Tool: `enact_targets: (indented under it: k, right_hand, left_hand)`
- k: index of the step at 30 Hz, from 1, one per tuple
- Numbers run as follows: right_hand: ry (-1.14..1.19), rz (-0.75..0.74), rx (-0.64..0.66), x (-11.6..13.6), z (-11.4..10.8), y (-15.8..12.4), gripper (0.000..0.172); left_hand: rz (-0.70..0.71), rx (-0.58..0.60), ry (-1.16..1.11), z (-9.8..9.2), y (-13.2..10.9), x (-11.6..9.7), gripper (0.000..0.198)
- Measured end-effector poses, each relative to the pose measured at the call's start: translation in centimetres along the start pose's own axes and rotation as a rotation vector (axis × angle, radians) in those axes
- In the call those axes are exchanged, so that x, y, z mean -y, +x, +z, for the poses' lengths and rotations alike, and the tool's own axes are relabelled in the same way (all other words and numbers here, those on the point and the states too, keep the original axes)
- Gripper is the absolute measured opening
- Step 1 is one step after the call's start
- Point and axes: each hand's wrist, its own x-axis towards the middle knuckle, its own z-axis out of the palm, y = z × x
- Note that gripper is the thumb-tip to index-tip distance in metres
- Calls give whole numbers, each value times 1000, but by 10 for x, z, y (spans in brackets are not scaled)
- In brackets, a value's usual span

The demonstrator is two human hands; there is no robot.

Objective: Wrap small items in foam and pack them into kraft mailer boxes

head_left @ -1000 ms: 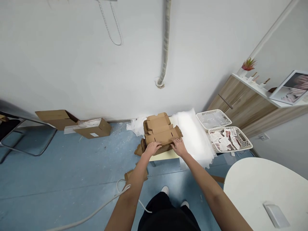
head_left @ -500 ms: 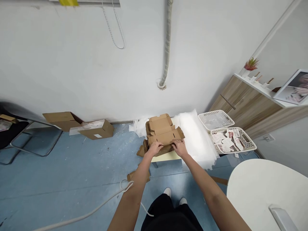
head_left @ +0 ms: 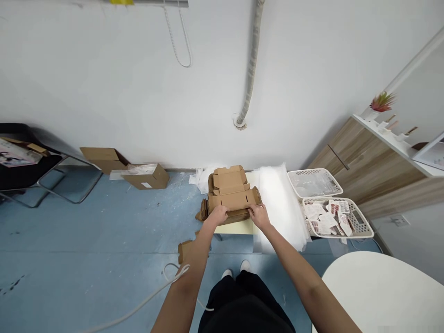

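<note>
A brown corrugated cardboard box (head_left: pixel 231 193) stands partly folded on a cream tabletop (head_left: pixel 233 227), its slotted front panel facing me and its tabbed lid raised behind. My left hand (head_left: pixel 217 215) grips the lower front left of the box. My right hand (head_left: pixel 259 217) holds the lower front right, with its fingers curled over the cardboard. Under the box's left side, a stack of flat brown cardboard (head_left: pixel 203 210) sticks out. The hands hide the box's lower front corners.
White foam sheets (head_left: pixel 280 208) lie to the right of the box, beside white plastic baskets (head_left: pixel 314 183), one holding printed packets. Cardboard boxes (head_left: pixel 145 177) sit by the wall at left, with a cardboard piece (head_left: pixel 183 252) on the blue floor. A white round table (head_left: pixel 378 296) stands at lower right.
The box's front panel has settled lower and closer to the lid, with both hands still on it. The whole scene has shifted right in view as my head turned slightly left.
</note>
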Motion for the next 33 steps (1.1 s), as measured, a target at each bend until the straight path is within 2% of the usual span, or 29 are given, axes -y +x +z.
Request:
enact_targets:
  k: [3, 9, 11, 16, 20, 25, 28, 31, 33]
  right_hand:
    - [33, -29, -17, -3, 1, 3, 34]
    - [73, 11, -280, 1, -8, 1, 31]
    - [37, -8, -312, 7, -11, -1, 28]
    - [-59, -157, -197, 29, 0, -6, 27]
    - [-11, -274, -45, 53, 20, 1, 33]
    - [31, -253, 79, 75, 38, 17, 38]
    - [43, -185, 98, 75, 42, 24, 40]
    - [29, -129, 108, 66, 43, 27, 45]
    - [12, -103, 124, 58, 43, 27, 50]
  left_hand:
    - [-27, -33, 37, -1, 3, -6, 29]
    - [-64, -106, 86, -10, -1, -6, 28]
    - [-45, -139, 84, -19, -5, -1, 30]
    - [12, -448, -9, -61, -18, 24, 34]
    - [15, -613, -17, -96, -37, 51, 35]
    - [-90, -883, 18, -120, -83, 105, 35]
    - [-237, -982, 78, -123, -122, 149, 33]
    - [-373, -964, 129, -113, -155, 185, 30]
    - [-444, -932, 145, -99, -166, 199, 29]
